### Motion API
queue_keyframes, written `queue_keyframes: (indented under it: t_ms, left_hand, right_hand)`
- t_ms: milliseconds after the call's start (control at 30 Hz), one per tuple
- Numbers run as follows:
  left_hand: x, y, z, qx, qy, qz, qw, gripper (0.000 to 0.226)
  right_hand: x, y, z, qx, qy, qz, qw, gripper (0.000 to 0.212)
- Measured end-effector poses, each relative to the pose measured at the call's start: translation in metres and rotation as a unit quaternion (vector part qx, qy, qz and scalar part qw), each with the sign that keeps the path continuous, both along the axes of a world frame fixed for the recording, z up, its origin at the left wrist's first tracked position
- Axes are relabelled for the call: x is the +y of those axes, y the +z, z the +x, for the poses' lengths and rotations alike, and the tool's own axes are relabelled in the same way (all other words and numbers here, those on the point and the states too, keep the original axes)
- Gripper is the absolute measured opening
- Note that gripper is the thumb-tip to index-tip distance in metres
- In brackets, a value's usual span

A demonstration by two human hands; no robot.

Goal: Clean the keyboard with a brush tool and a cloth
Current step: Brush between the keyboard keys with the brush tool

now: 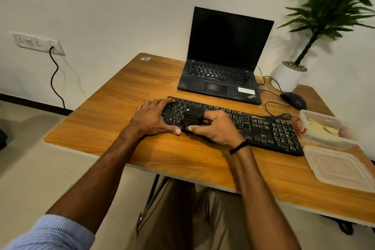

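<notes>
Bristles of the black brush tool [191, 121] could not be made out: the tool read as a dark block against dark keys, partly covered by the right hand [217, 128]. That hand's grip was closed round it, thumb on the near side and fingers curled over the far side. The tool sat on the left-middle part of the keyboard [263, 130], which lay slanted across the wooden surface [121, 107]. The left hand [152, 119] lay flat, fingers spread, on the keyboard's left end with its thumb at the front edge, hiding the keys beneath.

Behind the keyboard stood an open laptop [223, 57] with a dark screen. A mouse [294, 100] and a white plant pot [289, 76] sat to its right. A clear container [322, 128] lay just beside the keyboard's right end, holding something pale yellow too blurred to name. Its lid [341, 168] lay nearer, cut off by the frame. Bare wood showed left of the keyboard and along the near edge.
</notes>
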State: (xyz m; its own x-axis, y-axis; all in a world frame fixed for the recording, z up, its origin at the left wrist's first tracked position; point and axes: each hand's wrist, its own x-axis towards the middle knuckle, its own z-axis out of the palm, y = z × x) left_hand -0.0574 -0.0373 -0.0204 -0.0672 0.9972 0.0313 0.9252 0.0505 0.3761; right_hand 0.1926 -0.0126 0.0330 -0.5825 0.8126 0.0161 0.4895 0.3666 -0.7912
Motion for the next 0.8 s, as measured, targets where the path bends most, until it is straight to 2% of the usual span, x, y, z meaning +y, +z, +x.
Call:
queue_keyframes:
  t_ms: [100,167,267,333,533,667,800]
  left_hand:
    - [0.000,0.001,-0.001,-0.012,-0.002,-0.001,1.000,0.144]
    - [-0.001,0.001,-0.002,-0.015,-0.002,0.002,1.000,0.144]
    - [-0.001,0.002,0.001,-0.003,0.001,0.005,1.000,0.145]
    - [-0.001,0.002,0.003,0.005,0.003,0.004,1.000,0.146]
    - [-0.003,0.003,0.002,-0.001,0.000,0.001,1.000,0.146]
    - [-0.003,0.004,0.000,-0.010,-0.006,0.002,1.000,0.144]
    - [-0.002,0.003,0.002,0.007,-0.008,0.005,1.000,0.142]
  right_hand:
    - [0.004,0.001,0.001,-0.007,-0.006,-0.017,1.000,0.043]
    - [0.005,0.001,0.032,-0.018,-0.029,-0.027,0.999,0.036]
    - [-0.001,-0.001,0.076,0.062,-0.083,-0.044,0.994,0.021]
    - [-0.004,-0.004,0.077,0.095,-0.099,-0.047,0.989,0.022]
    - [-0.008,-0.010,0.009,0.027,-0.030,0.034,0.999,0.032]
    - [0.002,-0.004,0.041,-0.002,-0.070,0.026,0.997,0.037]
    - [0.008,-0.007,0.074,0.077,-0.132,-0.023,0.988,0.028]
